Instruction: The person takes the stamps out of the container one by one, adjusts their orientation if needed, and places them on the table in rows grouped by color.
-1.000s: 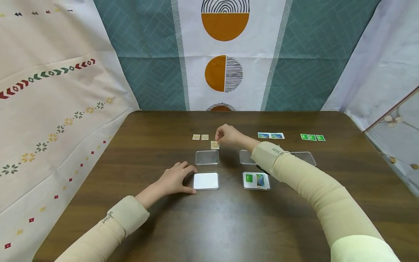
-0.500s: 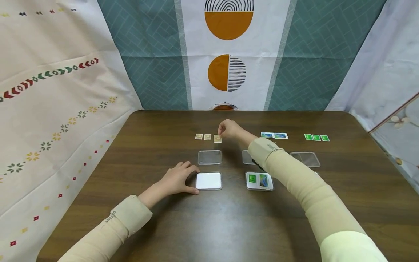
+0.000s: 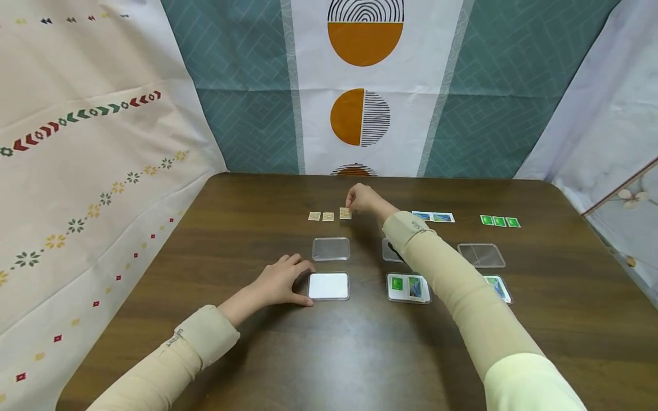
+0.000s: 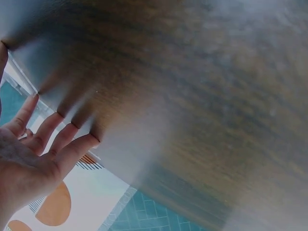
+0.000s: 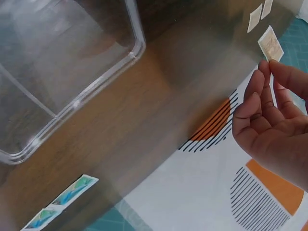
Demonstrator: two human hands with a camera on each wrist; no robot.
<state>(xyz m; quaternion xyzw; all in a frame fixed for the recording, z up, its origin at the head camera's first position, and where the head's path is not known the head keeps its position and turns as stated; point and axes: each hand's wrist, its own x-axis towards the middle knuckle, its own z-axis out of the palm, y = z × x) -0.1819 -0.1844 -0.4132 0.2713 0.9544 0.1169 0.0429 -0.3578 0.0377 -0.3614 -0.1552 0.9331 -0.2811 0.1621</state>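
Note:
In the head view my right hand point(image 3: 365, 198) is at the far side of the table, and its thumb and forefinger pinch a small tan postage stamp point(image 3: 345, 213) by one edge. The right wrist view shows the same stamp point(image 5: 271, 44) held at the fingertips. Two similar tan stamps point(image 3: 328, 217) lie just left of it. My left hand point(image 3: 281, 281) rests on the table with thumb and fingers spread, at the left edge of a clear case base with a white insert point(image 3: 329, 286). In the left wrist view the left hand's fingertips touch the tabletop.
Clear lids point(image 3: 331, 249) lie in a row behind the cases; the right forearm partly hides the middle one. Another case point(image 3: 408, 288) holds a green and a blue stamp. Blue stamps point(image 3: 442, 217) and green stamps point(image 3: 499, 221) lie farther back. A third case point(image 3: 498, 288) is partly covered by the sleeve.
My right hand has moved the pinched tan stamp away from me, from in front of the other two tan stamps to beside them. The left hand stays in place; the view shifts slightly.

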